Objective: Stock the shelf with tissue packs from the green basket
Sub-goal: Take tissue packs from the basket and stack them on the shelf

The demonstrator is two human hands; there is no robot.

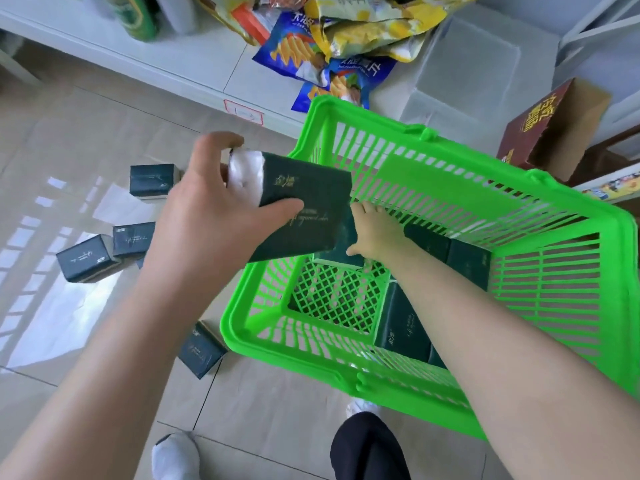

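Above my black-trousered knee [367, 445], my left hand [207, 216] is gripping a dark green plastic-wrapped tissue pack [318, 202]. My right hand [377, 233] is reaching into the green slatted plastic basket [294, 358], grasp hidden. I'm planning on lifting clear of its rim toward the white shelf [156, 60].

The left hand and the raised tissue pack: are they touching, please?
Touching. The head view shows the left hand gripping the raised tissue pack, thumb pressed across its dark face.

a shop: low white shelf [194, 69] with price label [243, 112], snack bags [294, 53].
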